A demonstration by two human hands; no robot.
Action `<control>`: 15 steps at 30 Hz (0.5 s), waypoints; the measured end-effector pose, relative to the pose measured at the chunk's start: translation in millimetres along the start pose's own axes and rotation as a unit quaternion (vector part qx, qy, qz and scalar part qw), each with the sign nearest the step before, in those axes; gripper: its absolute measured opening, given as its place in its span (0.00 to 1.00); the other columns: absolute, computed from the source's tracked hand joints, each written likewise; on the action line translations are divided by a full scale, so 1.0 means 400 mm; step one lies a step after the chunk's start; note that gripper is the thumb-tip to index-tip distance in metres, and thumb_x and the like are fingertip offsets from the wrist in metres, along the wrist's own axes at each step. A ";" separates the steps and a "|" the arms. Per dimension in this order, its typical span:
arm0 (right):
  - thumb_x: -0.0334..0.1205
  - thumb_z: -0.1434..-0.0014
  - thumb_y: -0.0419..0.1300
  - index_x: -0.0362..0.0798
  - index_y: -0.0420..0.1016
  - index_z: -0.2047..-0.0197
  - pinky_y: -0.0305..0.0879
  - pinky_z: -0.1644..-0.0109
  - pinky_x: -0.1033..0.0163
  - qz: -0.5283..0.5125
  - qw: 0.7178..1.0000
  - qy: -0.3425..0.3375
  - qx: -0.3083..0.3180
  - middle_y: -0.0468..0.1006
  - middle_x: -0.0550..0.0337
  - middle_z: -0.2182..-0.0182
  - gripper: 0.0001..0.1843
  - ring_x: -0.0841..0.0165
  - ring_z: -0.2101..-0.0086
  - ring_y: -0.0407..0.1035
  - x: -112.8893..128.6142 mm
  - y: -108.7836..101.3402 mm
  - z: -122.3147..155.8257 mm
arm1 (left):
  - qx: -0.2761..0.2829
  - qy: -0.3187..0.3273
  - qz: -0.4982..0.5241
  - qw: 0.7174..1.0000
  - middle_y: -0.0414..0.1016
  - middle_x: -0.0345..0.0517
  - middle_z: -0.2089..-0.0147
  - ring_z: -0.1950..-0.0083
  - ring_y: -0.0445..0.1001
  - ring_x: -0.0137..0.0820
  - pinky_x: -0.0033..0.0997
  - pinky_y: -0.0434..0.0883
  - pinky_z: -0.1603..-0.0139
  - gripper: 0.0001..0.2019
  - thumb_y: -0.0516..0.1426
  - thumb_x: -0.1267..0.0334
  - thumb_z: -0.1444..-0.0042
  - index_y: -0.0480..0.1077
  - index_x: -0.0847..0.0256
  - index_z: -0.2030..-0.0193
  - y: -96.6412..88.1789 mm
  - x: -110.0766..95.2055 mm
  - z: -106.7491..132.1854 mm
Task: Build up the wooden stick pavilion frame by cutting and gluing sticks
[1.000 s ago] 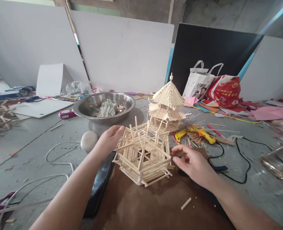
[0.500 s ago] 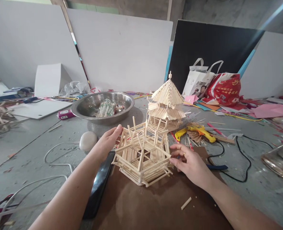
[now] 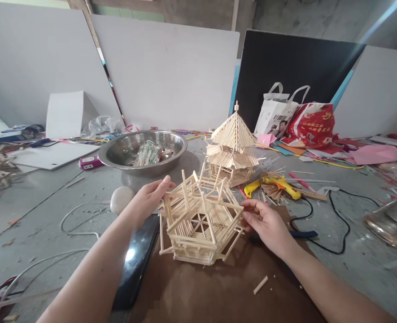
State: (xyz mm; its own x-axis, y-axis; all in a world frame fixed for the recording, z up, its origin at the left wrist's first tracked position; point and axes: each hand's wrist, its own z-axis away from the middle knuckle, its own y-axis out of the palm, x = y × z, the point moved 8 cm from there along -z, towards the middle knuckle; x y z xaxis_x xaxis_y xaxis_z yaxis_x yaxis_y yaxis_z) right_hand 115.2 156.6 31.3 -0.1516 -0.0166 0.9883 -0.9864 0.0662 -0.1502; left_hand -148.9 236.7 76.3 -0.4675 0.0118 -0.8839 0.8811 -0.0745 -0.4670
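A hexagonal frame of pale wooden sticks (image 3: 201,222) rests tilted on a brown board (image 3: 218,291), its near edge on the board. My left hand (image 3: 149,199) grips its left rim with the fingers on the sticks. My right hand (image 3: 265,224) holds its right rim with the fingertips. Just behind it stands a finished stick pagoda (image 3: 233,146) with a pointed roof.
A steel basin (image 3: 142,152) with packets sits behind on the left. A yellow glue gun (image 3: 279,185) with a black cable lies to the right. A dark phone (image 3: 136,260) lies under my left forearm. White cords, a pale round stone, bags and paper scraps lie around.
Both hands have closed onto the stick frame and tipped and turned it, so its far side stands higher. The pagoda has not moved.
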 end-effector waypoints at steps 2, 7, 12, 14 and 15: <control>0.48 0.52 0.58 0.47 0.65 0.63 0.68 0.70 0.64 -0.020 1.000 0.004 0.004 0.71 0.59 0.70 0.17 0.70 0.73 0.69 -0.002 0.000 -0.002 | 0.014 -0.018 -0.014 1.000 0.73 0.42 0.73 0.67 0.69 0.35 0.31 0.64 0.63 0.27 0.48 0.39 0.55 0.71 0.61 0.63 -0.002 -0.010 0.011; 0.48 0.53 0.58 0.47 0.66 0.64 0.67 0.68 0.64 -0.030 1.000 0.004 0.006 0.71 0.59 0.70 0.16 0.70 0.71 0.68 -0.010 -0.007 -0.007 | 0.073 -0.019 -0.085 0.994 0.65 0.39 0.80 0.75 0.64 0.29 0.28 0.63 0.73 0.23 0.50 0.41 0.54 0.70 0.59 0.69 0.002 -0.041 0.041; 0.47 0.52 0.58 0.46 0.66 0.63 0.66 0.64 0.63 -0.038 0.999 -0.002 -0.004 0.71 0.59 0.70 0.15 0.70 0.70 0.67 -0.014 -0.015 -0.013 | 0.164 -0.005 -0.121 0.979 0.66 0.39 0.81 0.78 0.65 0.31 0.28 0.62 0.78 0.21 0.51 0.43 0.54 0.69 0.57 0.63 0.025 -0.050 0.070; 0.46 0.52 0.59 0.46 0.66 0.63 0.65 0.63 0.63 -0.047 0.999 0.001 -0.002 0.71 0.60 0.69 0.16 0.71 0.69 0.67 -0.015 -0.015 -0.015 | 0.183 -0.019 -0.139 0.973 0.67 0.39 0.81 0.78 0.68 0.33 0.29 0.64 0.78 0.24 0.49 0.42 0.53 0.66 0.56 0.56 0.027 -0.043 0.077; 0.47 0.52 0.59 0.46 0.66 0.63 0.65 0.62 0.63 -0.051 0.999 0.001 -0.002 0.71 0.59 0.69 0.16 0.71 0.69 0.67 -0.015 -0.015 -0.015 | 0.191 -0.024 -0.147 0.970 0.67 0.39 0.81 0.78 0.68 0.34 0.29 0.64 0.78 0.26 0.49 0.41 0.53 0.64 0.55 0.53 0.028 -0.039 0.080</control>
State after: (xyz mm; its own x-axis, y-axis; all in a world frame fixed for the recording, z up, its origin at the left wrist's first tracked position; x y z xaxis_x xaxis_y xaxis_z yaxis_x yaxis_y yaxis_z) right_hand 122.6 162.5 26.5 -0.0499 -0.0208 0.9985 -0.9965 0.0678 -0.0484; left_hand -134.0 203.8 85.8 -0.7061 0.0426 -0.7068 0.6225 -0.4384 -0.6483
